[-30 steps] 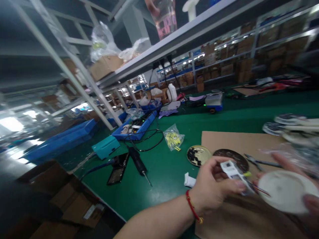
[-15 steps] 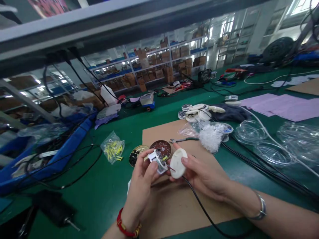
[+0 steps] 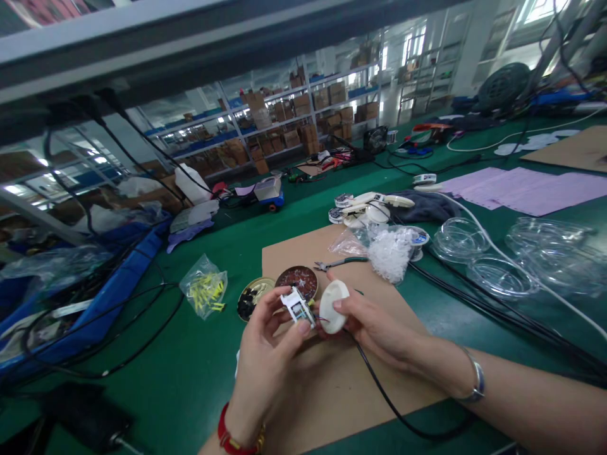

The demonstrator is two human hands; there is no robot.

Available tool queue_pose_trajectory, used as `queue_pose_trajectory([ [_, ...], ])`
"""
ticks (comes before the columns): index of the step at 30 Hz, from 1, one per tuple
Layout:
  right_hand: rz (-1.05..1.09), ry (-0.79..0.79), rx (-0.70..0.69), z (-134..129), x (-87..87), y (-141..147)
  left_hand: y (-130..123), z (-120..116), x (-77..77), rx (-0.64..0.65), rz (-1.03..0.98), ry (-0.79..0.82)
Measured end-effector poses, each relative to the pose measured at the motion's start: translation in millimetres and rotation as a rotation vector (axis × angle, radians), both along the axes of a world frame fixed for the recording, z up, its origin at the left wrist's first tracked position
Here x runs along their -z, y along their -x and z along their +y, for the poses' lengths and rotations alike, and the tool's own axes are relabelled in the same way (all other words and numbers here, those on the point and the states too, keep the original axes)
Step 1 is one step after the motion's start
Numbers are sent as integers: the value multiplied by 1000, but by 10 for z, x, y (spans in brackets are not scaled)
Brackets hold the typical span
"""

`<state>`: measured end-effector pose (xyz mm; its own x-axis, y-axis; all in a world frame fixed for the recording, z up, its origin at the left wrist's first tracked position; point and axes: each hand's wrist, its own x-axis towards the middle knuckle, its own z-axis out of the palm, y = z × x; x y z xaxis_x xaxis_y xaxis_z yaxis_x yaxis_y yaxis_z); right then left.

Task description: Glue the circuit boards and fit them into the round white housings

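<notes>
Hands: both are raised over the lower centre of the frame, close together. The left hand (image 3: 265, 354) pinches a white-framed circuit module (image 3: 298, 308) between thumb and curled fingers. The right hand (image 3: 379, 328) cups a white plastic disc (image 3: 333, 306), with its thumb along the rim.

Rest: metal shelving (image 3: 265, 123) stacked with cardboard boxes spans the upper middle of the frame. A green bench mat (image 3: 156, 360) runs under everything, a blue tray (image 3: 109, 303) lies at mid left, and lilac sheets (image 3: 526, 189) lie at upper right. Clear plastic domes (image 3: 459, 240) sit at right.

Things: the module and disc are held just above a cardboard sheet (image 3: 294, 249), nearly touching, with a fine red wire (image 3: 324, 320) between them. On the sheet lie a dark round board (image 3: 296, 281), a gold tin lid (image 3: 253, 297) and green-handled pliers (image 3: 339, 263). A bag of yellow pieces (image 3: 203, 286) lies beside the sheet.

Change: against the frame half a second earlier, both grips look the same.
</notes>
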<state>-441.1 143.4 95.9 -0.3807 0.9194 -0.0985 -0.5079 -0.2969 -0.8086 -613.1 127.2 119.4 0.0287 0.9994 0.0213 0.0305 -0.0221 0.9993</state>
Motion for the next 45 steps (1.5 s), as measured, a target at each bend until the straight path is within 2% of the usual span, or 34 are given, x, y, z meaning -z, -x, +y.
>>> queue_pose_trajectory([
  [5,-261,-237,84,17,101,52,-53,-64,-5,-5,98,-132],
  [8,-399,-387,188,5,177,78,-74,-111,14,-24,161,-208],
  [10,-447,-480,252,-13,214,87,-83,-140,33,-29,199,-249],
  [13,-448,-539,270,-45,226,95,-92,-179,49,-18,235,-281],
  [20,-477,-535,263,-92,166,117,-68,-212,70,-58,306,-409],
  [24,-464,-540,314,-100,227,141,-30,-174,190,-61,313,-449],
  [28,-424,-456,353,-74,272,158,-28,-141,311,-50,258,-440],
  [32,-211,-347,230,-33,225,137,-57,-115,340,-88,242,-402],
  [35,48,-183,141,-29,225,124,-75,-97,335,-80,261,-355],
  [37,142,-84,114,-39,255,128,-84,-90,332,-65,283,-332],
  [45,157,-30,77,-75,284,150,-112,-76,310,-75,313,-261],
])
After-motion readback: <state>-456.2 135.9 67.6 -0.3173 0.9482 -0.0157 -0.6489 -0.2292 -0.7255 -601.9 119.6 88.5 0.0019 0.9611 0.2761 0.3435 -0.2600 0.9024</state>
